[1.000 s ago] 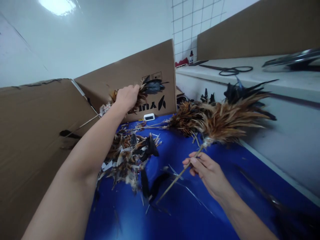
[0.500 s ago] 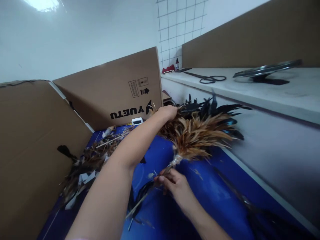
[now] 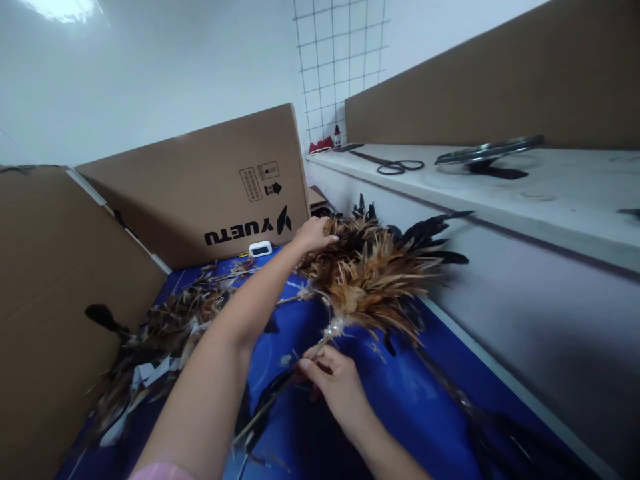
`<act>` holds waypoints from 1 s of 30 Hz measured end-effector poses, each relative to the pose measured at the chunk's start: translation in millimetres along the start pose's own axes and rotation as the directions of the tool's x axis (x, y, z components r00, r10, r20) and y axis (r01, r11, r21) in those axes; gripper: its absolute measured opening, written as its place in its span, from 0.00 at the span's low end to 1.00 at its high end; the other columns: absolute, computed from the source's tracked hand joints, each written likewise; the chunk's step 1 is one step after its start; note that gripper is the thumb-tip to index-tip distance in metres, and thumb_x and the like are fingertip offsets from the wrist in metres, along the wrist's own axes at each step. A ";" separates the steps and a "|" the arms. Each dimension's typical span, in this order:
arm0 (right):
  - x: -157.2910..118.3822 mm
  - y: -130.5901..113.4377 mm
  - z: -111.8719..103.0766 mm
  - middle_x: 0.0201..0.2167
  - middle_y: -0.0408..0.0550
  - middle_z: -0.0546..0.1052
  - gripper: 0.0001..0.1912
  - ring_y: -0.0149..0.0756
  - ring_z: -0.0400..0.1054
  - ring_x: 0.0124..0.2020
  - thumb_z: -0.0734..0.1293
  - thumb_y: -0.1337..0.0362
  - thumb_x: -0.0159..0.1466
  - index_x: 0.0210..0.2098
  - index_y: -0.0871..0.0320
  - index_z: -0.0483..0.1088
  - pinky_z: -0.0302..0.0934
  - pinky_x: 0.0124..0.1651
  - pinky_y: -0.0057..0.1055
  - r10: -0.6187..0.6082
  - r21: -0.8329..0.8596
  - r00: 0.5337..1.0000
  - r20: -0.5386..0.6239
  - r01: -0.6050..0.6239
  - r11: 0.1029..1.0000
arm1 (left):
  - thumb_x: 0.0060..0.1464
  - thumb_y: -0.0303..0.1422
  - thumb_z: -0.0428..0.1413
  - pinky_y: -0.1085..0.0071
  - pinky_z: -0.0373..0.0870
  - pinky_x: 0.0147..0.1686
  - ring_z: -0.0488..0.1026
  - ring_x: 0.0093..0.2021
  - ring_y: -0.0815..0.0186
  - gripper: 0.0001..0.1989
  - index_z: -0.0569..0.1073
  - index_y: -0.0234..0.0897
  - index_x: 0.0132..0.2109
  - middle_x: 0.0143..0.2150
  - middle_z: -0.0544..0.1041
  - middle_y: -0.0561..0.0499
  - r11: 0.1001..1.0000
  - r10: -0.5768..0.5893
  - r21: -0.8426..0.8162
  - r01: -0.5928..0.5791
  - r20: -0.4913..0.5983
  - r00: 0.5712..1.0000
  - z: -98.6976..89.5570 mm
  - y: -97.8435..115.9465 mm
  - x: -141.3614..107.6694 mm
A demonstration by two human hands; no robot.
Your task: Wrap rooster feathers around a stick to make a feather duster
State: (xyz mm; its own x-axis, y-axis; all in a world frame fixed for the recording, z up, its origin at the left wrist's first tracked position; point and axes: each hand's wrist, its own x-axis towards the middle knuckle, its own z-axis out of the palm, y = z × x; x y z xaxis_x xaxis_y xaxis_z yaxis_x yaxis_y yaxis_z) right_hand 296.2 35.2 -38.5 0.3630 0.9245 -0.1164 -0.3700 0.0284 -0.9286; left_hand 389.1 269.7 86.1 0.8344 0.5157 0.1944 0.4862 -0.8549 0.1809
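Note:
My right hand (image 3: 333, 383) is closed in a pinch on the thin stick of a feather duster (image 3: 377, 283). Brown and golden feathers fan out from a shiny wrapped band at its neck, with long black feathers beyond them. Farther back, my left hand (image 3: 316, 235) reaches over a second bunch of brown feathers (image 3: 313, 267). Its fingers look apart, partly hidden against the feathers, and nothing held shows. Black feathers (image 3: 270, 400) lie below the stick, left of my right hand.
Loose feathers and white scraps (image 3: 155, 373) litter the left of the blue table (image 3: 400, 387). Dark scissors (image 3: 465, 403) lie at the right. Cardboard panels (image 3: 200, 180) wall the back and left. A white shelf (image 3: 565, 193) carries more scissors (image 3: 400, 165). A small white device (image 3: 260, 249) stands behind.
The whole view has shifted slightly. My left hand has come out from among the dark feathers and shows more of its fingers. My right hand keeps its pinch on the stick.

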 end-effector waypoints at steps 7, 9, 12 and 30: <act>3.3 -4.9 -1.0 0.25 0.48 0.77 0.17 0.37 0.72 0.24 0.71 0.54 0.50 0.29 0.61 0.67 0.58 0.16 0.23 -0.066 -0.011 0.996 -0.059 0.066 0.998 | 0.57 0.34 0.50 0.68 0.69 0.40 0.74 0.38 0.63 0.13 0.71 0.33 0.46 0.36 0.77 0.48 0.978 -0.042 -0.204 0.037 -0.017 0.999 -25.5 -34.1 -123.2; 9.8 -7.2 1.8 0.25 0.47 0.76 0.16 0.35 0.71 0.23 0.71 0.54 0.50 0.29 0.61 0.67 0.57 0.16 0.23 -0.073 -0.053 0.994 -0.081 0.069 0.996 | 0.58 0.37 0.48 0.72 0.70 0.32 0.75 0.29 0.66 0.13 0.71 0.35 0.45 0.30 0.77 0.51 0.959 -0.008 -0.280 0.029 0.074 0.997 -19.5 -33.4 -166.4; 28.2 -12.3 11.4 0.23 0.45 0.75 0.15 0.34 0.70 0.21 0.70 0.55 0.50 0.29 0.60 0.66 0.56 0.14 0.22 -0.077 -0.118 0.990 -0.116 0.063 0.991 | 0.57 0.41 0.48 0.73 0.69 0.29 0.75 0.29 0.66 0.17 0.67 0.36 0.50 0.32 0.77 0.50 0.847 0.088 -0.525 0.079 0.287 0.954 -6.1 -30.0 -215.6; -32.1 1.6 -16.8 0.23 0.41 0.73 0.12 0.28 0.67 0.23 0.57 0.61 0.64 0.32 0.55 0.70 0.59 0.28 0.24 -0.194 -0.658 0.958 0.213 0.288 0.696 | 0.57 0.32 0.46 0.73 0.62 0.29 0.65 0.25 0.69 0.11 0.70 0.35 0.31 0.22 0.68 0.55 0.898 -0.151 -0.416 0.145 0.017 0.988 6.9 -141.0 -159.9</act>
State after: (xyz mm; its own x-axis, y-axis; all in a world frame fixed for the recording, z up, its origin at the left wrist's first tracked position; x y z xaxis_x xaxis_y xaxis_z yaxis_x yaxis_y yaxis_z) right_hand 298.4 -0.8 -42.1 0.2373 0.9607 0.1441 0.4095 0.0356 -0.9116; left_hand 188.9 307.4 22.9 0.7555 0.6381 0.1484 0.4492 -0.6694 0.5917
